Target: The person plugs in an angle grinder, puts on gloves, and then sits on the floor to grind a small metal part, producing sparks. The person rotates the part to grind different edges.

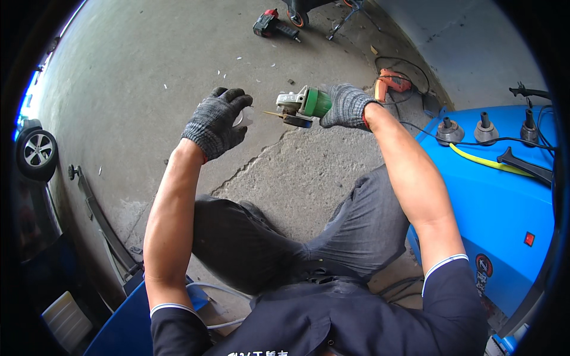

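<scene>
- Though held up over the cracked concrete floor (148, 89), green-bodied angle grinder (301, 105) gripped in right hand (347, 107), fingers wrapped tight round the body.
- Long axis roughly level, running left to right; metal head and disc guard at the left end, toward the left hand (217, 121).
- Left hand closed on a small pale metal piece (242, 118), only partly showing between the gloved fingers, kind not to be told.
- Hands apart, a narrow gap between; grinder head just beside the left hand, not touching as far as can be seen.
- Both hands in grey knit gloves.
- Below: bent knees in dark grey trousers (356, 225), seated.
- To the right: blue machine (493, 202) with cone fittings and a yellow hose (484, 161).
- Farther off on the floor: orange power tool (392, 82), red-and-black cordless tool (273, 25).
- Far left: car wheel (37, 151).
</scene>
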`<state>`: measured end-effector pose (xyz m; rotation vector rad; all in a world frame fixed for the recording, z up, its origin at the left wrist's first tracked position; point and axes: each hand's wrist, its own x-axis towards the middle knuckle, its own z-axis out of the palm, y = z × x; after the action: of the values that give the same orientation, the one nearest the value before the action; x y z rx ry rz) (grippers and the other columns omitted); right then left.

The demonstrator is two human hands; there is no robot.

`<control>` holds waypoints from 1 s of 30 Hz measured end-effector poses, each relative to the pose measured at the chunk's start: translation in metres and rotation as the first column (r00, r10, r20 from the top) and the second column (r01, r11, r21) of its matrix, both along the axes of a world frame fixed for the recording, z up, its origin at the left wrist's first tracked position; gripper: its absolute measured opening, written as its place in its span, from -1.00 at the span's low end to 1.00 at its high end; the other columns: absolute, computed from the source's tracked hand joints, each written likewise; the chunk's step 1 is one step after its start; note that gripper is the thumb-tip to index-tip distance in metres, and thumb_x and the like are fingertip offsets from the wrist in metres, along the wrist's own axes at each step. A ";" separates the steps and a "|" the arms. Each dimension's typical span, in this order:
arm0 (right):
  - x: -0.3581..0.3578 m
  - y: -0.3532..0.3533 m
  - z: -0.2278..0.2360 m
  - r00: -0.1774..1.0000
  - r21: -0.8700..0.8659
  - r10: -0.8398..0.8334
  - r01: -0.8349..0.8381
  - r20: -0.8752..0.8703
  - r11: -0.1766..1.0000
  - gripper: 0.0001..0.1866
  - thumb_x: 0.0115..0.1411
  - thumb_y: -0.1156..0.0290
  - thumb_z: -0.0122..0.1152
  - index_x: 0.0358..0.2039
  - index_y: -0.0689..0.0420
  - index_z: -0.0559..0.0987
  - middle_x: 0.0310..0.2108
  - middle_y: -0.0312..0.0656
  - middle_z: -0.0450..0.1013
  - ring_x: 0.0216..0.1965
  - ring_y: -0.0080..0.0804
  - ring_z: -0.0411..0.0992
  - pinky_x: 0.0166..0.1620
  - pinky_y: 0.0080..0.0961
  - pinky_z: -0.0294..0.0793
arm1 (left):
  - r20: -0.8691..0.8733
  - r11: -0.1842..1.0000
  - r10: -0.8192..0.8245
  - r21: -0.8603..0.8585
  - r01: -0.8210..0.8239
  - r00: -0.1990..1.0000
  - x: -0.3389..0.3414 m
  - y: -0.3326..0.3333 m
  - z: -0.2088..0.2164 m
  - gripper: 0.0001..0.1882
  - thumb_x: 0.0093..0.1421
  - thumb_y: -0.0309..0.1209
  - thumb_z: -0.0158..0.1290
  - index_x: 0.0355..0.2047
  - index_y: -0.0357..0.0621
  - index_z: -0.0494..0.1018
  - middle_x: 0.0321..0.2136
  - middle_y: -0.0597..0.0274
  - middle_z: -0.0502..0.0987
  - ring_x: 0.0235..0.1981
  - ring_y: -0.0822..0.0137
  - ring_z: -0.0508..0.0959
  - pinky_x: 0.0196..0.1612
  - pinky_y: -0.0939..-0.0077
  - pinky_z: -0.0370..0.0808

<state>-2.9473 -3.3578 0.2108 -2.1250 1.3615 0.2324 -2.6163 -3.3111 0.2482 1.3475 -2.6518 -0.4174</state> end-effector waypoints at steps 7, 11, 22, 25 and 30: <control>0.000 0.003 0.003 0.995 -0.001 -0.031 0.032 0.096 1.000 -0.28 -0.17 0.06 0.49 0.00 0.19 0.61 -0.17 0.19 0.61 -0.10 0.14 0.59 0.01 -0.13 0.58 | -0.477 0.778 0.524 0.605 -0.170 0.706 0.010 0.006 0.000 -0.48 0.26 -0.39 0.21 0.23 -0.23 0.45 0.04 0.11 0.60 0.07 0.22 0.58 0.20 0.25 0.52; 0.005 0.000 0.006 0.983 -0.013 -0.037 0.040 0.182 0.999 -0.31 -0.18 0.08 0.49 -0.05 0.22 0.61 -0.21 0.18 0.61 -0.14 0.13 0.60 -0.03 -0.14 0.58 | -0.604 0.540 0.764 0.792 0.286 0.229 0.040 0.002 -0.009 -0.45 0.41 -0.27 0.06 0.28 -0.39 0.35 0.13 -0.03 0.54 0.09 0.09 0.58 0.22 0.06 0.52; 0.001 -0.002 -0.006 0.970 0.011 -0.081 0.081 0.231 0.997 -0.33 -0.19 0.12 0.51 -0.06 0.20 0.61 -0.24 0.16 0.62 -0.17 0.11 0.61 -0.06 -0.16 0.59 | -0.660 0.559 0.751 0.618 0.553 -0.022 0.042 0.011 0.011 -0.43 0.48 -0.18 -0.19 0.31 -0.38 0.28 0.11 -0.14 0.51 0.00 -0.04 0.60 0.07 -0.02 0.59; 0.003 -0.001 -0.004 0.971 0.000 -0.089 0.091 0.222 0.996 -0.33 -0.20 0.09 0.51 -0.08 0.21 0.62 -0.25 0.17 0.62 -0.19 0.11 0.61 -0.08 -0.17 0.60 | -0.720 0.861 0.422 0.509 0.006 0.551 0.043 0.014 0.012 -0.49 0.48 -0.25 -0.16 0.27 -0.38 0.31 0.09 -0.13 0.53 -0.03 -0.02 0.62 0.03 0.04 0.62; 0.002 -0.002 -0.001 0.973 0.014 -0.101 0.101 0.209 0.995 -0.34 -0.20 0.11 0.51 -0.09 0.21 0.62 -0.27 0.16 0.62 -0.22 0.10 0.61 -0.09 -0.17 0.59 | -0.764 0.814 0.505 0.576 0.072 0.402 0.035 0.014 0.020 -0.54 0.47 -0.33 -0.11 0.26 -0.38 0.33 0.07 -0.13 0.55 -0.05 0.01 0.63 0.00 0.10 0.64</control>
<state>-2.9456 -3.3594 0.2094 -2.0068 1.3382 -0.0296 -2.5811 -3.2969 0.2678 1.0540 -1.4101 -1.4477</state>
